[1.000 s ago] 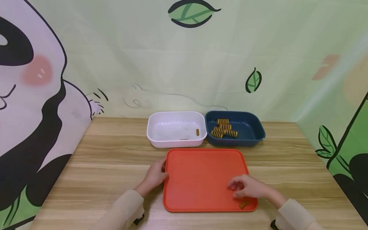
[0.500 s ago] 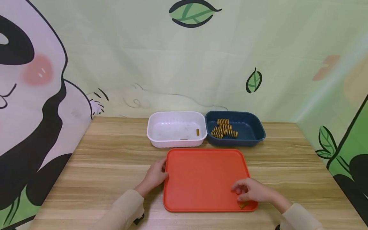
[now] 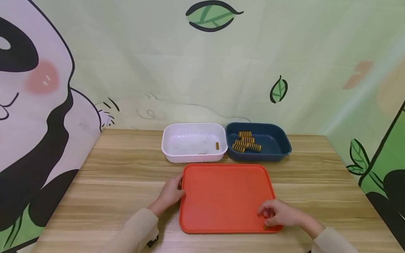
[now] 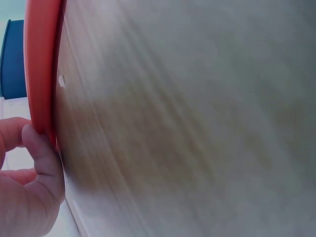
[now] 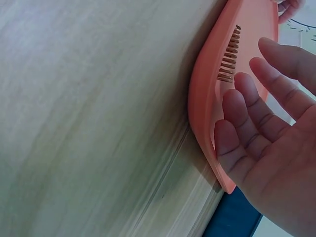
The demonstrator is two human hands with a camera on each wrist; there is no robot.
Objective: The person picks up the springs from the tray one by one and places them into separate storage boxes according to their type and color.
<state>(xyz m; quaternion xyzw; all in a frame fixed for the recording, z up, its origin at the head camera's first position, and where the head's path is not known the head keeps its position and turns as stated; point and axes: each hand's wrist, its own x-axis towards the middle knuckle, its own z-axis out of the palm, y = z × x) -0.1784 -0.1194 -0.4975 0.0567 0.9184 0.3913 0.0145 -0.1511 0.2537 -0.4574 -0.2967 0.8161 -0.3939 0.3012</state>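
My left hand (image 3: 171, 192) grips the left rim of the red tray (image 3: 221, 196). In the left wrist view its thumb and fingers pinch the tray's edge. Over the tray's near right corner, my right hand (image 3: 280, 213) has loosely bent fingers. A bronze-coloured coil spring (image 5: 229, 57) lies on the tray beside its rim. In the right wrist view a gap shows between this spring and the fingertips (image 5: 244, 81). From the head view the right hand hides most of the spring (image 3: 265, 227).
Behind the tray a white bin (image 3: 194, 159) holds a small bronze-coloured piece (image 3: 217, 146) and a thin sliver. The dark blue bin (image 3: 275, 156) beside it contains several bronze coil springs (image 3: 246, 142). A printed cloth backdrop (image 3: 202, 70) rises behind the wooden table (image 3: 126, 158).
My right hand has shifted right and toward the near edge, down to the spring at the tray's corner, covering more of it. The left hand keeps its place on the rim.
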